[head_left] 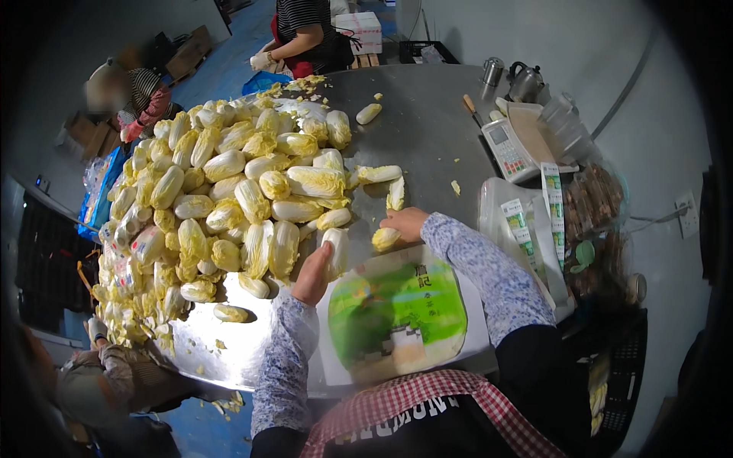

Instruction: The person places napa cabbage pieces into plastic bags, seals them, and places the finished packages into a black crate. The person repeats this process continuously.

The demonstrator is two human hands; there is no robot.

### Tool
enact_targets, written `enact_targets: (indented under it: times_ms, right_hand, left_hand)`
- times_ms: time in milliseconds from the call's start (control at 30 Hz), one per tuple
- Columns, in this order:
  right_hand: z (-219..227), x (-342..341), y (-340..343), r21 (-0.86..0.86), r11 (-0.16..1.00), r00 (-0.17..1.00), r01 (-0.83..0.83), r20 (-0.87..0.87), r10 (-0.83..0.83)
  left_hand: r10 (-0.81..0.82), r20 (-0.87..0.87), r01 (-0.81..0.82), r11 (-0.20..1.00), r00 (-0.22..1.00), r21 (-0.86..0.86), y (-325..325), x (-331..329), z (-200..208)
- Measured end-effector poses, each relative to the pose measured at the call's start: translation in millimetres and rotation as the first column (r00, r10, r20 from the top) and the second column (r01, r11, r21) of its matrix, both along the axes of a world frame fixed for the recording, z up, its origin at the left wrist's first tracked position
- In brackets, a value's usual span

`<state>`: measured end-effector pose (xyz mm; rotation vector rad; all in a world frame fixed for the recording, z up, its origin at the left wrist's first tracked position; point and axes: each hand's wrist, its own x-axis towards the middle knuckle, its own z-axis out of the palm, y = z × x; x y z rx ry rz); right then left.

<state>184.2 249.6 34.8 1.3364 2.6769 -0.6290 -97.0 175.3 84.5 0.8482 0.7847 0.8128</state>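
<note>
My left hand is closed around a pale napa cabbage, held upright at the right edge of the heap. My right hand has its fingers curled over a small yellow napa cabbage near the table's middle. Just beyond that hand lie a loose yellow-white cabbage piece and a slim cabbage. Between my forearms, a green printed plastic bag lies flat on a white sheet or board. A large heap of napa cabbages covers the left of the metal table.
Along the right stand a keypad scale, a metal kettle, a wooden-handled knife, clear plastic tubs and strips of green labels. Co-workers are at the far side and left. A single cabbage lies farther back.
</note>
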Motion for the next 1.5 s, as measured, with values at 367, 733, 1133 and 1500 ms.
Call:
enact_targets:
  times_ms: [367,733,1133,1500]
  right_hand:
    - [81,-17,23,-0.618,0.786,0.589,-0.004,-0.637,-0.497]
    - [-10,-91,76,0.032,0.995,0.987,0.097,-0.133,-0.092]
    - [-40,-115,24,-0.111,0.817,0.670,0.566,-0.516,-0.534]
    - [23,10,-131,-0.408,0.841,0.513,0.357,-0.666,-0.541]
  left_hand:
    - [-0.153,0.279,0.210,0.960,0.948,-0.186,20,-9,-42]
    - [0.072,0.169,-0.024,0.963,0.983,-0.267,-109,-34,-92]
    - [0.101,0.238,0.028,0.874,0.966,-0.485,-93,-16,-63]
    - [0.219,0.285,-0.091,0.912,0.933,-0.401,-121,-13,-53]
